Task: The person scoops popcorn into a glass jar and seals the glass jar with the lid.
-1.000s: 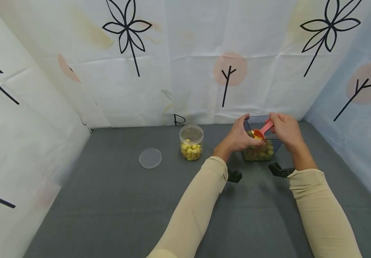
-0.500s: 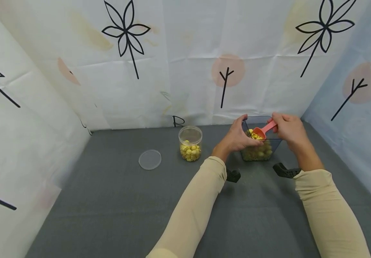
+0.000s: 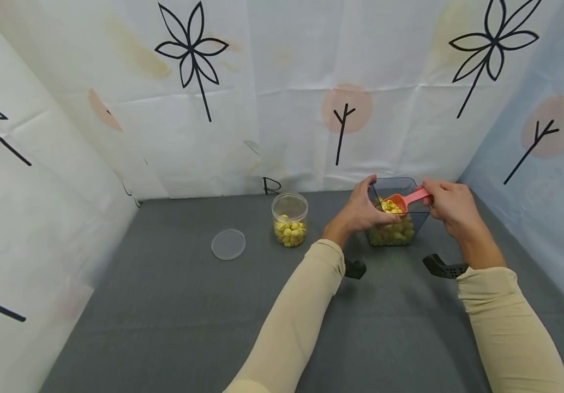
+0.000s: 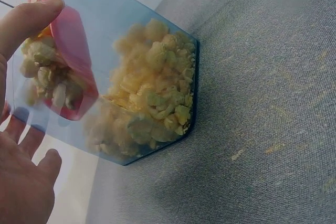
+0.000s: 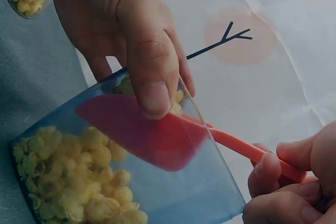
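Observation:
A clear bluish square container (image 3: 417,225) partly filled with popcorn (image 4: 152,87) stands at the back right of the table. My left hand (image 3: 363,210) grips its upper left side, thumb across the near wall and fingers along the left wall. Between thumb and fingers of my right hand (image 3: 451,207) is the handle of a pink scoop (image 3: 413,197). The scoop's bowl (image 5: 152,135) is inside the container, loaded with popcorn and above the pile, as the right wrist view shows through the wall.
An uncovered clear round jar (image 3: 290,218) with popcorn in its lower half stands left of the container. Farther left a clear round lid (image 3: 228,244) lies flat on the grey tabletop (image 3: 174,305). A patterned cloth wall (image 3: 292,109) rises behind.
My right hand has shifted right and slightly down, and the scoop's handle now lies flatter, with its loaded bowl still inside the container. My left hand keeps its hold.

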A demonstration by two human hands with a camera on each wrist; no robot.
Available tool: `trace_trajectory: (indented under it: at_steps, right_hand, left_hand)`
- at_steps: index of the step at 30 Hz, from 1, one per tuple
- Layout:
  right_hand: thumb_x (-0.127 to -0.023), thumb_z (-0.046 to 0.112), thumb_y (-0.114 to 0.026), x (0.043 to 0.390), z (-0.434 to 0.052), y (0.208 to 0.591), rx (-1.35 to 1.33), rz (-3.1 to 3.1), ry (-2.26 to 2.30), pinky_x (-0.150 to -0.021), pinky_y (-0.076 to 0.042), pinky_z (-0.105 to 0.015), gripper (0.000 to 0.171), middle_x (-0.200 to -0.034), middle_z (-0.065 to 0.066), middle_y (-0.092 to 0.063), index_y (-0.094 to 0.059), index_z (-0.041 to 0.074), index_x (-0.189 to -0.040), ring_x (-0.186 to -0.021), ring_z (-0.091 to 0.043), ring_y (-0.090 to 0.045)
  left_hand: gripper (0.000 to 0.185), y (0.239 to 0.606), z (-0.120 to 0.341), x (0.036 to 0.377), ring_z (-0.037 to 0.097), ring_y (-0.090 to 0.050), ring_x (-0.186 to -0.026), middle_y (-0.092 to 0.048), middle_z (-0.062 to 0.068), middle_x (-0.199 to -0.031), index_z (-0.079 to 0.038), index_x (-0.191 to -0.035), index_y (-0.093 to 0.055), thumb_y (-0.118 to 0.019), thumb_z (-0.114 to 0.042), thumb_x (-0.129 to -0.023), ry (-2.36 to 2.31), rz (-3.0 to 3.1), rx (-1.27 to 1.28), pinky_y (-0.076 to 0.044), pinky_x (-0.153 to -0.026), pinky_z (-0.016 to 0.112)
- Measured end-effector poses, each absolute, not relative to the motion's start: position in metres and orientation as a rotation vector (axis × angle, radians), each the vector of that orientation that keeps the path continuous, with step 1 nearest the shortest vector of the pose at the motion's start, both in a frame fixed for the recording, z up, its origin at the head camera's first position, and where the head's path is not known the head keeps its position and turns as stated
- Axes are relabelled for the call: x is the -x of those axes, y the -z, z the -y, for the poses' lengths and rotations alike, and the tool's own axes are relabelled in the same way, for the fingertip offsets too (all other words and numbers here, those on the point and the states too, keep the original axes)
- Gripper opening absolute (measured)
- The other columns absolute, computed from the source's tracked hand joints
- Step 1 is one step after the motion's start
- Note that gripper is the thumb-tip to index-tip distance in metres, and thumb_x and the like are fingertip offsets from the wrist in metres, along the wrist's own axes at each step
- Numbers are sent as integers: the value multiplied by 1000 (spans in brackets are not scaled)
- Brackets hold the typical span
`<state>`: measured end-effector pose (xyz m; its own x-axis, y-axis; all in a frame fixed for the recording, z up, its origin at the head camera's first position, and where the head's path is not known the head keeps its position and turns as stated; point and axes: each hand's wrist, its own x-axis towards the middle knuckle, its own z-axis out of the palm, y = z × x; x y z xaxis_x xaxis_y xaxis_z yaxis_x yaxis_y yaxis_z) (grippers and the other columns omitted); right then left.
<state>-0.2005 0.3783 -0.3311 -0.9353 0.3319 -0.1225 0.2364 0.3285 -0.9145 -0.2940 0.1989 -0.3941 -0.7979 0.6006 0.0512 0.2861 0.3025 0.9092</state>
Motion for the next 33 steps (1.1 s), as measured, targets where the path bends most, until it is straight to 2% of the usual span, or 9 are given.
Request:
trace_trajectory:
  at_steps: [4,8,17,22,33]
  right_hand:
    - [-104,49,-50,199,-383,334,561,2277,-1946,-45,-29,-29,35,-62,10,-55,-69,21,-97,-43,-7,-31]
    - [-105,41,-53,198,-384,337,569,2108,-2112,-44,-27,-27,34,-62,7,-54,-74,24,-84,-43,-7,-32]
    - [-107,35,-51,197,-385,345,571,1903,-2248,-44,-23,-27,36,-59,7,-50,-74,20,-84,-41,-8,-30]
    - [-107,33,-51,195,-384,350,545,1782,-2309,-44,-21,-26,33,-60,6,-47,-71,13,-89,-42,-7,-29]
    - [-108,30,-50,190,-383,359,586,1562,-2371,-43,-22,-23,28,-64,5,-45,-67,11,-95,-46,-7,-31]
  left_hand:
    - [110,395,-200,294,20,-42,-146,-32,1,-165,-28,-162,-23,-91,-33,-76,-1487,-2285,-811,-45,-116,42]
    - [110,395,-200,293,20,-42,-145,-33,1,-165,-27,-162,-23,-91,-32,-76,-1486,-2285,-810,-45,-115,41]
    - [110,395,-200,295,19,-42,-145,-33,-1,-164,-26,-162,-23,-91,-33,-76,-1483,-2297,-801,-44,-116,41]
    - [111,395,-200,296,18,-43,-144,-33,-4,-163,-25,-163,-23,-92,-32,-75,-1479,-2310,-791,-44,-116,41]
    - [110,395,-201,294,21,-42,-145,-32,-3,-164,-26,-163,-22,-91,-33,-78,-1485,-2288,-767,-43,-117,45]
